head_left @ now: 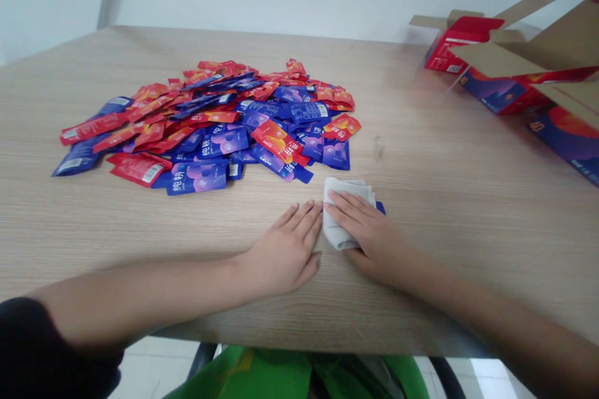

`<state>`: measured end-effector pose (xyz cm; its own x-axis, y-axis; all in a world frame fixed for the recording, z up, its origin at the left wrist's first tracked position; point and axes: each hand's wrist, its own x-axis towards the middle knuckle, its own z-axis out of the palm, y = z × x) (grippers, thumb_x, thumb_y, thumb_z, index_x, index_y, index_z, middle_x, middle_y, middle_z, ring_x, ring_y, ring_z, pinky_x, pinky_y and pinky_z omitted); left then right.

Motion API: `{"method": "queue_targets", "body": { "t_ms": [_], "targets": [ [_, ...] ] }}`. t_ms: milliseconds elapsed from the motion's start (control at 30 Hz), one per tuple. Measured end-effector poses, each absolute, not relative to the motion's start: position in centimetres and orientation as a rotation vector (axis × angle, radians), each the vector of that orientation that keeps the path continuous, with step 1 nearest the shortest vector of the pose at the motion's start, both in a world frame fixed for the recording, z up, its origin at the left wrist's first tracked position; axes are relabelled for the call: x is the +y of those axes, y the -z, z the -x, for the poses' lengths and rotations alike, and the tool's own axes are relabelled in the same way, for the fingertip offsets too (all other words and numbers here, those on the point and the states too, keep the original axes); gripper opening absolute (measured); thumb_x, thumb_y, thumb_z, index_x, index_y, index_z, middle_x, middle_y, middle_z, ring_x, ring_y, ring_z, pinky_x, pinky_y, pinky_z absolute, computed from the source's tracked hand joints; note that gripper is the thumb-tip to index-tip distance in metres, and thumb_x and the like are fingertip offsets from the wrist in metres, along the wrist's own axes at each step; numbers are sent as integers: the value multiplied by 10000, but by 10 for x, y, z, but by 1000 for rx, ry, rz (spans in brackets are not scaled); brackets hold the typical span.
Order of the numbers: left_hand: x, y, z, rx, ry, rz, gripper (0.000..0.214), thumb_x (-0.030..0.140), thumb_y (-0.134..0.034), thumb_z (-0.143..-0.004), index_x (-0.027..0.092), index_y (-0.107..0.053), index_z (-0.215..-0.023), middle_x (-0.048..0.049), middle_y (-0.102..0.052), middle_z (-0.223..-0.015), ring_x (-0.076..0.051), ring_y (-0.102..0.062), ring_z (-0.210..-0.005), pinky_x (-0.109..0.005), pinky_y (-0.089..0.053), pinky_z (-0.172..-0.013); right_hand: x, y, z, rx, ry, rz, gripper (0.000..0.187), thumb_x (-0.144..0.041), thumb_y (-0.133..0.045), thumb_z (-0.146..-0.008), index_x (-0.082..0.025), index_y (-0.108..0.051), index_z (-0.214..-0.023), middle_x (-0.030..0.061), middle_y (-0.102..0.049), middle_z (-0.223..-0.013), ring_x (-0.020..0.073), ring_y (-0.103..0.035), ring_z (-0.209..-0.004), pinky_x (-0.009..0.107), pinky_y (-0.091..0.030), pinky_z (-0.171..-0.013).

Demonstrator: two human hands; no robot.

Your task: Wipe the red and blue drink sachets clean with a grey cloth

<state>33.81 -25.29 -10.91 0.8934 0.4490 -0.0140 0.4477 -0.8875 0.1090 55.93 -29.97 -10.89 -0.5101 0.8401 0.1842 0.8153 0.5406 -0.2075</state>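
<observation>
My right hand (369,230) presses a folded pale grey cloth (344,187) down on the table, fingers over its top and thumb at its lower edge. A blue packet (380,206) lies beneath the cloth; only a corner sticks out at the right, with a sliver at the left. Flat on the tabletop, my left hand (290,249) has its fingers stretched out, and their tips reach the packet's left end beside the cloth. Beyond both hands spreads a heap of red and blue packets (219,118) printed with white characters.
Wood-grain table (140,224) with a white wall behind it. At the right stand open cardboard boxes: a red one (444,50) at the back, a blue and red one (500,87), and another (571,143) cut by the frame edge. Green cloth (262,374) shows below the table edge.
</observation>
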Motion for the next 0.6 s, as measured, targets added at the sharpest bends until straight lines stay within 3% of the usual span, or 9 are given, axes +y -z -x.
{"method": "queue_targets", "body": {
  "t_ms": [133, 367, 600],
  "targets": [
    [-253, 108, -337, 702, 6, -2948, 631, 351, -383, -950, -1, -339, -1472, -240, -266, -1558, -345, -226, -1461, -479, -244, -1190, -310, 103, -586, -2497, -198, 1503, 657, -113, -458, -800, -88, -418, -1456, 171, -307, -1556, 269, -253, -1453, 520, -304, -1158],
    [-254, 107, -337, 695, 5, -2961, 613, 343, -379, -956, -5, -355, -1460, -249, -279, -1548, -349, -238, -1457, -490, -260, -1182, -310, 98, -608, -2469, -313, 1568, 636, -164, -481, -839, -127, -410, -1469, 156, -306, -1555, 269, -283, -1440, 516, -330, -1146],
    [-254, 110, -337, 697, -38, -2964, 618, 342, -405, -947, -5, -359, -1458, -247, -269, -1554, -350, -234, -1459, -490, -253, -1186, -300, 107, -571, -2430, -167, 1501, 633, -132, -483, -782, -61, -477, -1411, 208, -350, -1526, 304, -327, -1420, 520, -339, -1140]
  ]
}}
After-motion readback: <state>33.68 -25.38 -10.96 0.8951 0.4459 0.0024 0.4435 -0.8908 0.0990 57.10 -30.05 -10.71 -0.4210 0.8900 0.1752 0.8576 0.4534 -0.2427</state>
